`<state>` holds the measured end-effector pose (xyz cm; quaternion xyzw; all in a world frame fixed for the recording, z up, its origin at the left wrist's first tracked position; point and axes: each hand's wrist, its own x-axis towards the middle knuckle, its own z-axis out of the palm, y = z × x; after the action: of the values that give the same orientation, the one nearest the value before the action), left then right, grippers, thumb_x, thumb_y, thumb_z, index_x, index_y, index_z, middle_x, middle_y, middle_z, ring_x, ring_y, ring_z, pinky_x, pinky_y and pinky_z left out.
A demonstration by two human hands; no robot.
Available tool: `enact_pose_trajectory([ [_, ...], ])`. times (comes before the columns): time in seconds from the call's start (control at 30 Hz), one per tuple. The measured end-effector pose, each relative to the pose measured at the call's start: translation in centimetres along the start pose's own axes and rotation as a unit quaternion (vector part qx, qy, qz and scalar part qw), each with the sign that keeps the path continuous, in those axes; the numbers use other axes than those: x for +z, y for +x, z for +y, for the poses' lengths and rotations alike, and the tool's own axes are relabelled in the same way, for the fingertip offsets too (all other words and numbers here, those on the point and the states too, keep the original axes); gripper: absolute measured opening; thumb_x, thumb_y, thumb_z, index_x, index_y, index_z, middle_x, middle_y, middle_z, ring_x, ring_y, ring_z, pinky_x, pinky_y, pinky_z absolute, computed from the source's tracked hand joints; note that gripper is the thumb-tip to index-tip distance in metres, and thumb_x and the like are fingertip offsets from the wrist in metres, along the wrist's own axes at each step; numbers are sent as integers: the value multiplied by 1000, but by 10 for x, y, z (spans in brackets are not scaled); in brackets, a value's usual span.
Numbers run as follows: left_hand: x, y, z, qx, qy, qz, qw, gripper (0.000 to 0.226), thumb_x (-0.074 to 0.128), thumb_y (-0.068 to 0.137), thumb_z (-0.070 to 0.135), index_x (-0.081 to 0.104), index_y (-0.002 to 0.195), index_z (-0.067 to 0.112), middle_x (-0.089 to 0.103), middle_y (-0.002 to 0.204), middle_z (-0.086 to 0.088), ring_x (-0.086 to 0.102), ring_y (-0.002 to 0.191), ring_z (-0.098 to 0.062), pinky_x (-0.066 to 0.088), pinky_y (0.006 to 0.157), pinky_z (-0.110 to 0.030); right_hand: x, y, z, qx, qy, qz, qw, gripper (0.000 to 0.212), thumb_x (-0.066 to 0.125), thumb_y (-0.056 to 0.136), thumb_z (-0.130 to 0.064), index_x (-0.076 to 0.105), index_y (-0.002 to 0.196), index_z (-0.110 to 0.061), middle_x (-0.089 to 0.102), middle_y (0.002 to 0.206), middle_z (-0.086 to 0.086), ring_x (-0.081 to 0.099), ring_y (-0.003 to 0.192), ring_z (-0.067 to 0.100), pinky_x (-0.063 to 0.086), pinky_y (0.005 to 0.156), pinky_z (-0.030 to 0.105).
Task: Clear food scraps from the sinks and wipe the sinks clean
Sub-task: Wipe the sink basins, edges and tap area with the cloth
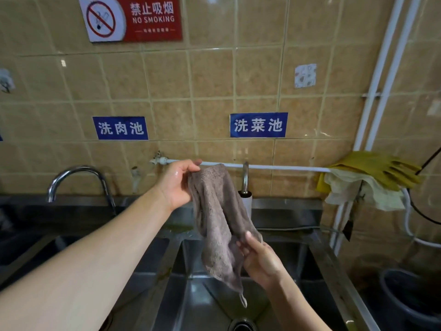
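Risk: your grey cloth [218, 220] hangs mid-frame over right sink [307, 263], held only at edges; looks wet, so weak pinch could drop it onto drain [242, 324] at bottom centre. Tail loop may snag tap [245, 177] behind.
Left hand [176, 185]: fingers curled, pinching cloth's top corner near white pipe [274, 167].
Right hand [261, 259]: fingers closed on cloth's lower right edge, thumb on top.

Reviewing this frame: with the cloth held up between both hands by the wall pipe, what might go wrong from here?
1. The grey cloth hangs from a fingertip grip of the left hand; it may slip into the sink toward the drain.
2. If it is meant for the white pipe, the yellow gloves and rags already draped there may get knocked off.
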<state>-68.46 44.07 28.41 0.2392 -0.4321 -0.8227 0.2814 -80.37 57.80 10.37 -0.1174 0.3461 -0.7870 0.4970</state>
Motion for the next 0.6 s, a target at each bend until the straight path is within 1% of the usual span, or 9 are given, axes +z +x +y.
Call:
enact_pose_trajectory([
  [0.07, -9, 1, 5, 10, -10, 3, 1000, 21, 38, 88, -1, 58, 89, 7, 55, 85, -11, 55, 75, -20, 46, 75, -32, 0, -4, -5, -18, -23, -22, 999, 18, 59, 77, 2, 70, 91, 5, 69, 89, 22, 69, 82, 28, 57, 73, 34],
  [0.1, -12, 1, 6, 11, -12, 1, 1000, 23, 37, 87, -1, 59, 90, 7, 56, 87, -11, 55, 77, -20, 46, 77, -32, 0, -5, -6, -28, -68, -11, 997, 19, 59, 78, 6, 69, 94, 5, 70, 93, 22, 70, 86, 29, 58, 74, 36],
  [0.2, -20, 1, 7, -7, -2, -10, 1000, 30, 35, 86, -2, 60, 96, 9, 58, 95, -14, 58, 84, -23, 46, 83, -35, -2, -3, -6, -49, -221, 96, 969, 17, 58, 88, 3, 66, 102, 2, 72, 97, 19, 68, 93, 33, 55, 84, 41],
  [0.27, -27, 3, 6, -8, 17, -17, 1000, 37, 31, 84, -6, 60, 99, 12, 58, 96, -15, 59, 85, -25, 49, 78, -36, -6, 0, -10, -36, -233, 126, 964, 18, 50, 96, -8, 63, 106, -1, 73, 95, 17, 69, 92, 32, 54, 84, 41],
  [0.37, -43, 7, 1, -20, 109, -25, 993, 49, 30, 82, -15, 61, 105, 16, 55, 94, -14, 56, 83, -24, 48, 77, -35, -11, 1, -23, 4, -197, 181, 964, 28, 38, 102, -22, 59, 104, -4, 71, 93, 21, 69, 84, 32, 56, 71, 37],
  [0.47, -66, 14, -10, -73, 279, -15, 957, 54, 35, 82, -24, 60, 113, 13, 57, 87, -15, 57, 76, -22, 54, 65, -30, -16, 3, -36, -21, -302, 252, 919, 31, 41, 102, -27, 62, 94, -5, 64, 75, 11, 62, 62, 22, 51, 49, 28],
  [0.53, -81, 19, -21, -100, 416, 16, 904, 47, 44, 82, -23, 59, 113, 10, 57, 91, -13, 58, 77, -21, 54, 67, -29, -19, 5, -43, -59, -393, 281, 873, 31, 50, 99, -25, 62, 87, 1, 61, 70, 14, 57, 60, 27, 48, 53, 32],
  [0.57, -88, 22, -28, -109, 463, 35, 879, 44, 49, 82, -21, 58, 110, 11, 56, 94, -11, 57, 78, -20, 52, 69, -29, -19, 5, -46, -83, -410, 292, 860, 25, 54, 97, -23, 62, 87, 0, 61, 73, 17, 57, 63, 29, 48, 58, 35],
  [0.6, -93, 26, -35, -113, 479, 54, 869, 40, 53, 82, -20, 56, 107, 11, 55, 93, -10, 56, 77, -19, 50, 68, -29, -17, 3, -51, -102, -399, 299, 861, 16, 59, 94, -20, 62, 93, -5, 61, 80, 18, 59, 68, 30, 50, 63, 39],
])
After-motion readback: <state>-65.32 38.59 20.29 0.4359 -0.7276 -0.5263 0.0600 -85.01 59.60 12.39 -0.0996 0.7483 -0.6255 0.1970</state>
